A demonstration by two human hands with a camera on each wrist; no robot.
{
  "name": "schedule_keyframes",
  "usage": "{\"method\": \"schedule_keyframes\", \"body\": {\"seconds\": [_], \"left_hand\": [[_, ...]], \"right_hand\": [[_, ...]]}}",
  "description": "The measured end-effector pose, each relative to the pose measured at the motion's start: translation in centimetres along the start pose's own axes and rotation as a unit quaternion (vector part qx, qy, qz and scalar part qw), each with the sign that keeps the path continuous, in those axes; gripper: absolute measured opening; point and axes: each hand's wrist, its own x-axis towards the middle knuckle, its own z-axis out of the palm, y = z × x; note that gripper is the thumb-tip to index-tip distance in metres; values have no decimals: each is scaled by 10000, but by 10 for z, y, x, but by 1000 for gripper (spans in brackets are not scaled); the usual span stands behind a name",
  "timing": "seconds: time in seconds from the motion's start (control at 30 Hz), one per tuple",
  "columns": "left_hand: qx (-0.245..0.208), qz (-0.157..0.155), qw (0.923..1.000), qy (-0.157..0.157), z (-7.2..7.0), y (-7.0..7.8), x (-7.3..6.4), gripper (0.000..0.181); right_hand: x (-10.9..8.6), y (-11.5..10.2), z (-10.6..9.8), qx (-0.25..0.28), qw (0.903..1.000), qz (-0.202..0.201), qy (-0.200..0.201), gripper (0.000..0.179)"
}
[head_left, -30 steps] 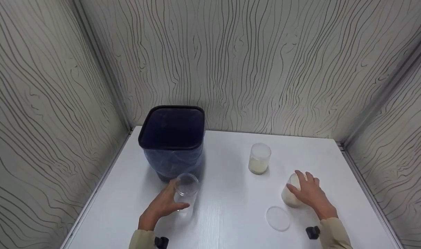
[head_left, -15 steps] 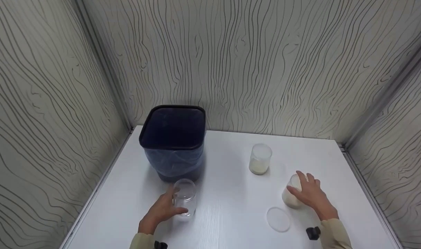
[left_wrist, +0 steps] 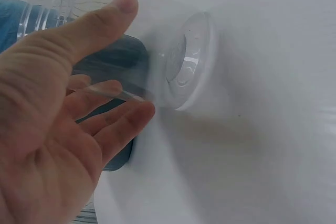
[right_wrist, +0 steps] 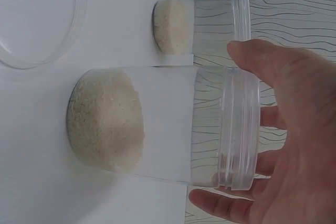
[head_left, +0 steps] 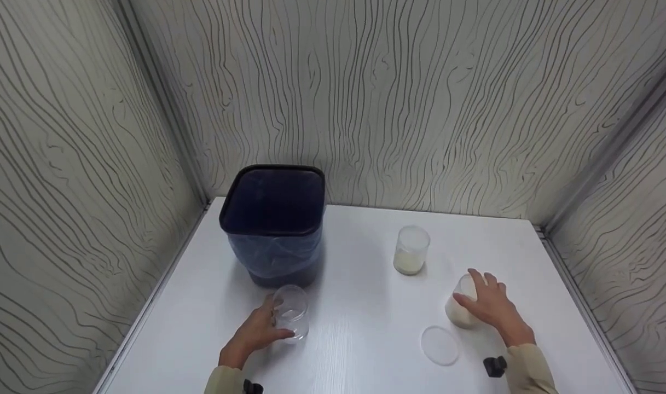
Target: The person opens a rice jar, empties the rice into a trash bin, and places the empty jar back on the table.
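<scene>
My left hand (head_left: pixel 256 328) curls its thumb and fingers around an empty clear plastic jar (head_left: pixel 291 312), just in front of the bin; the left wrist view shows the jar's base (left_wrist: pixel 191 61) at or close to the tabletop, and I cannot tell whether it touches. At the right, my right hand (head_left: pixel 491 303) holds a clear jar (right_wrist: pixel 168 124) near its rim, with thumb and fingers on opposite sides. Pale, rice-like grains (right_wrist: pixel 105 121) fill its lower part. That jar stands upright and uncapped on the white table.
A second clear jar (head_left: pixel 411 249) with fewer pale grains stands farther back. Flat on the table lies a clear round lid (head_left: pixel 440 346). A dark blue bin (head_left: pixel 278 257) with a bag lining stands at the back left. Patterned walls (head_left: pixel 365 109) enclose the table's back and sides.
My left hand has brought the empty jar slightly down and left, toward me and away from the bin. The right hand and its jar stay about where they were.
</scene>
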Motion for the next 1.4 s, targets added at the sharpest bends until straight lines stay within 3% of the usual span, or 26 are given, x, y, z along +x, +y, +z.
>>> {"method": "schedule_keyframes", "body": {"seconds": [0.3, 0.47, 0.63, 0.77, 1.07, 1.4], "left_hand": [[-177, -38, 9998, -95, 2, -4, 2, 95], [-64, -157, 9997, -152, 3, -5, 0, 100], [-243, -11, 9996, -134, 2, -5, 0, 105], [-424, 185, 9989, -106, -4, -2, 1, 105], [-135, -50, 9998, -149, -22, 12, 4, 107], [53, 43, 9999, -122, -29, 27, 2, 112]], "right_hand": [[1, 0, 0, 185, 9998, 90, -73, 90], [1, -1, 1, 150, 9999, 18, 11, 89], [4, 1, 3, 146, 9998, 38, 106, 89], [4, 4, 6, 231, 9994, 73, 231, 85], [6, 7, 4, 388, 9982, 28, 463, 81], [4, 5, 2, 870, 9949, -45, 503, 82]]}}
